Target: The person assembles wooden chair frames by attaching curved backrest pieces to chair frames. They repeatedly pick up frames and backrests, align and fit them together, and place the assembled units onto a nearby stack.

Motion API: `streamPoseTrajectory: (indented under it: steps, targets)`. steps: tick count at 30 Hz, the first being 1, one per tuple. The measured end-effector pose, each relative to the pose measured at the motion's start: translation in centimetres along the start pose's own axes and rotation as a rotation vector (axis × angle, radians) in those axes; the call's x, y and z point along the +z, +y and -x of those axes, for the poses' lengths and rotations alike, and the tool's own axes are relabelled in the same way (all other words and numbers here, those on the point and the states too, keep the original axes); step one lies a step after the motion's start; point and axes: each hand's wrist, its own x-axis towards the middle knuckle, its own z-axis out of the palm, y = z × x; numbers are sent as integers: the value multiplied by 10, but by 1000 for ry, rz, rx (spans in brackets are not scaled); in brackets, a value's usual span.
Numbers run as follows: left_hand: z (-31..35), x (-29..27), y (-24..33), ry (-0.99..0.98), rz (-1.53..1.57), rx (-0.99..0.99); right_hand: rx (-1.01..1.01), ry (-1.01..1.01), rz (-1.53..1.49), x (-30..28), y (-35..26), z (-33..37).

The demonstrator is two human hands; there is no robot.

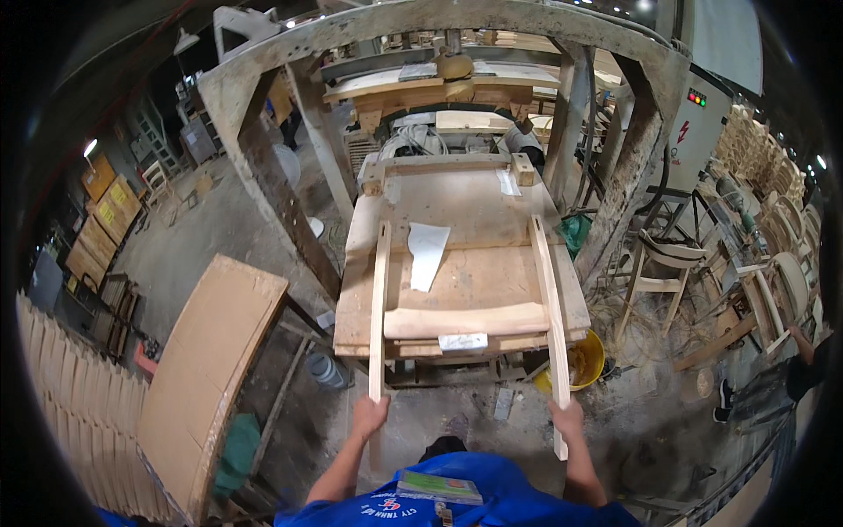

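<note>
Both hands grip a pale wooden chair-like frame made of two long posts and a wide, curved cross rail [465,321]. My left hand [371,415] is closed round the near part of the left post [379,299]. Round the right post [550,303], close to its near end, my right hand [567,416] is wrapped. The far halves of the posts lie over a wooden work table [474,206], and their near ends stick out past its front edge toward me. A white paper piece [428,255] rests on the table between the posts; a smaller white slip [463,342] is by the rail.
A heavy, worn machine frame [439,26] arches over the table. A brown board [211,351] stands at the left beside stacked wooden parts [79,386]. A yellow bucket [586,360] sits below the table's right corner. Another person [781,386] is at the far right, near chair parts.
</note>
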Motion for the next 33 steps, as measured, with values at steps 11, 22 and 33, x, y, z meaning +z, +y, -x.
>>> streamPoseTrajectory:
  steps: [11, 22, 33]
  targets:
    - [-68, 23, 52, 679, -163, 934, 267, -88, 304, -18, 122, 163]
    - [-13, 145, 203, 174, -623, 1763, 705, 393, -248, -32, 135, 364]
    - [300, 283, 149, -1225, -48, 1591, 1598, 945, 192, -101, 151, 714]
